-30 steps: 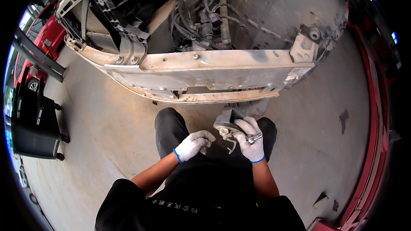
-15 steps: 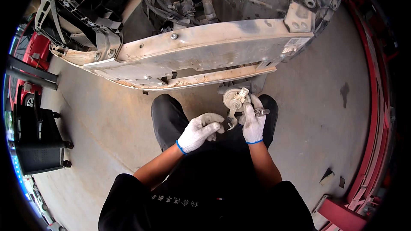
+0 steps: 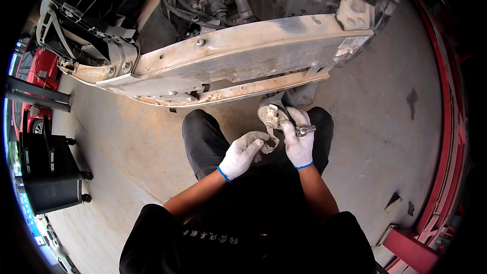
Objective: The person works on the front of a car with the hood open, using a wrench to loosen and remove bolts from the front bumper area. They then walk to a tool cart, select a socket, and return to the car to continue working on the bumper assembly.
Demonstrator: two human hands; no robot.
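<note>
A round, dusty car horn (image 3: 266, 115) with a pale connector socket on its face is held up between my knees, just below the car's front beam. My right hand (image 3: 299, 147), in a white knit glove with a blue cuff, grips the horn's right side. A short silvery socket tool (image 3: 305, 130) also sits in that hand, its end pointing right. From the horn a curved metal bracket (image 3: 274, 140) hangs down. My left hand (image 3: 240, 157), gloved alike, is closed at the bracket's lower end, thumb and fingers together. The fingertips partly hide that end.
Above my hands stretches the car's bare front beam (image 3: 243, 53), with wiring (image 3: 203, 7) exposed behind it. A black tool cart (image 3: 53, 172) stands on the left. Red lift rails (image 3: 446, 106) run down the right, with a red arm (image 3: 411, 251) at lower right.
My left hand has moved right and closed on the bracket's end. The horn has shifted slightly left and tilted, and the socket tool shows more.
</note>
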